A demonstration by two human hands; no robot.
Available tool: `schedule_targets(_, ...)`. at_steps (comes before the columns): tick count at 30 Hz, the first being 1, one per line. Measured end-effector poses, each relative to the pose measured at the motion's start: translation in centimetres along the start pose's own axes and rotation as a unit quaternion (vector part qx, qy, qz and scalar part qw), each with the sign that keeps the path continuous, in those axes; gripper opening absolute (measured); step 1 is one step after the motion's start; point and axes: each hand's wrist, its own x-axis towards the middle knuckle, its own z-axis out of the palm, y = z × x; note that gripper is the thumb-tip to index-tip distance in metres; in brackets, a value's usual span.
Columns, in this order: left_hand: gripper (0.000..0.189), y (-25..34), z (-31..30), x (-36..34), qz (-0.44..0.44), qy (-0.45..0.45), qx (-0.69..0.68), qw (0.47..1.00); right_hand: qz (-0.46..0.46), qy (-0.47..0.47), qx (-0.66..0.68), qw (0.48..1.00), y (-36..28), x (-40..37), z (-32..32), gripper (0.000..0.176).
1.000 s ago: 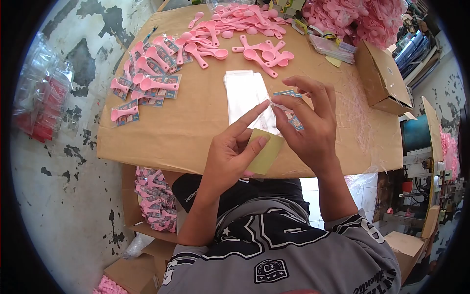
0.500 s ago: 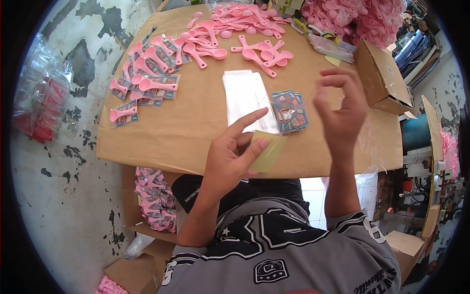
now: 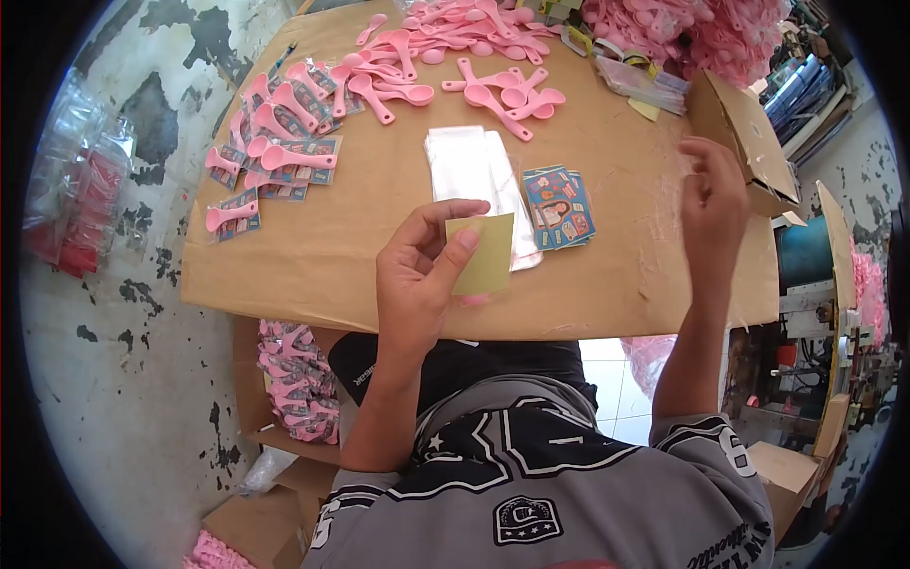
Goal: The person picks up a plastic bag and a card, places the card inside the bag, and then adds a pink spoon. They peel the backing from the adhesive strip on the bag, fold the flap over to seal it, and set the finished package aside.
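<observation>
My left hand (image 3: 417,270) is closed on a yellow-green card (image 3: 482,254), thumb on its face and fingers behind. A bit of pink shows below the card; what it belongs to is mostly hidden. Beyond this hand lies a stack of clear plastic bags (image 3: 462,166). Right of the bags sits a small pile of blue printed cards (image 3: 559,213). Over the table's right side, my right hand (image 3: 713,204) is raised with its fingers curled and slightly blurred. Whatever may be between those fingertips cannot be made out.
Loose pink spoons (image 3: 455,43) heap at the back, with several more (image 3: 512,95) nearer. Bagged spoons with cards (image 3: 294,156) lie at left. A cardboard box (image 3: 744,142) stands at the right edge. An open box of packed spoons (image 3: 299,379) sits below left.
My right hand has moved right, away from the blue cards. My left hand has shifted slightly left and up, turning the yellow-green card more upright.
</observation>
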Motion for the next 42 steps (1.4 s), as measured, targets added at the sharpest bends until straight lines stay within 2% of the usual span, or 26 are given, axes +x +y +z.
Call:
schedule_targets(1, 0.028, 0.0, 0.2, 0.1, -0.003, -0.002, -0.001, 1.000, -0.037, 0.005, 0.018, 0.999, -2.3, -0.7, 0.4, 0.027)
schedule_targets(2, 0.027, 0.0, 0.5, 0.2, -0.005, -0.005, -0.003, 1.000, -0.026, -0.051, 0.129, 0.990, -4.0, -1.7, 1.1, 0.024)
schedule_targets(3, 0.027, 0.0, 0.8, 0.3, 0.000, -0.011, -0.005, 1.000, -0.015, -0.106, 0.238, 0.966, -5.4, -2.6, 1.9, 0.021)
schedule_targets(5, 0.027, 0.1, 1.1, 0.2, 0.011, -0.020, -0.009, 1.000, 0.042, -0.204, 0.366, 0.907, -7.6, -3.8, 3.2, 0.016)
schedule_targets(8, 0.028, 0.0, 0.9, 0.2, 0.036, -0.028, -0.004, 0.999, 0.144, -0.262, 0.474, 0.828, -8.1, -4.4, 5.1, 0.016)
schedule_targets(11, 0.028, -0.7, -0.4, 0.1, 0.049, -0.022, 0.000, 0.999, 0.161, -0.262, 0.535, 0.787, -8.0, -4.5, 6.0, 0.017)
schedule_targets(14, 0.029, 0.2, -0.7, -0.1, 0.019, -0.011, -0.011, 1.000, 0.152, -0.249, 0.538, 0.791, -7.9, -4.4, 6.0, 0.016)
schedule_targets(17, 0.029, 0.2, -0.8, 0.1, 0.020, 0.009, 0.019, 1.000, 0.164, -0.236, 0.577, 0.764, -8.9, -4.6, 5.7, 0.016)
schedule_targets(20, 0.027, 0.4, -0.4, 0.2, 0.022, 0.006, 0.022, 0.999, 0.173, -0.272, 0.548, 0.772, -8.2, -4.4, 5.2, 0.015)
schedule_targets(23, 0.024, 0.7, 0.0, 0.2, 0.020, -0.009, 0.024, 0.999, 0.155, -0.253, 0.556, 0.777, -7.8, -4.5, 5.1, 0.014)
schedule_targets(26, 0.020, 0.4, 0.2, 0.4, 0.033, -0.018, -0.011, 0.999, 0.141, -0.239, 0.593, 0.756, -7.5, -4.6, 4.9, 0.012)
schedule_targets(29, 0.016, -0.6, -0.6, 0.7, 0.089, -0.059, 0.008, 0.994, 0.084, -0.232, 0.599, 0.762, -6.2, -4.9, 5.6, 0.010)
schedule_targets(32, 0.011, -0.8, -0.9, 0.7, 0.099, -0.065, 0.035, 0.992, 0.073, -0.240, 0.598, 0.761, -5.9, -4.8, 5.2, 0.012)
schedule_targets(36, 0.007, -0.3, -0.6, 0.5, 0.086, -0.054, 0.002, 0.995, 0.053, -0.243, 0.582, 0.774, -5.9, -4.5, 4.8, 0.012)
schedule_targets(38, 0.009, -0.1, -1.1, 0.5, 0.080, -0.069, -0.032, 0.994, 0.043, -0.253, 0.569, 0.781, -6.3, -4.5, 4.3, 0.009)
schedule_targets(41, 0.021, 0.0, -1.1, -0.1, 0.053, -0.048, 0.062, 0.996, 0.012, -0.255, 0.501, 0.827, -7.0, -4.8, 4.6, 0.014)
schedule_targets(42, 0.034, -0.4, -1.4, -0.1, 0.051, -0.048, 0.051, 0.996, 0.027, -0.244, 0.514, 0.822, -7.3, -5.0, 4.6, 0.018)
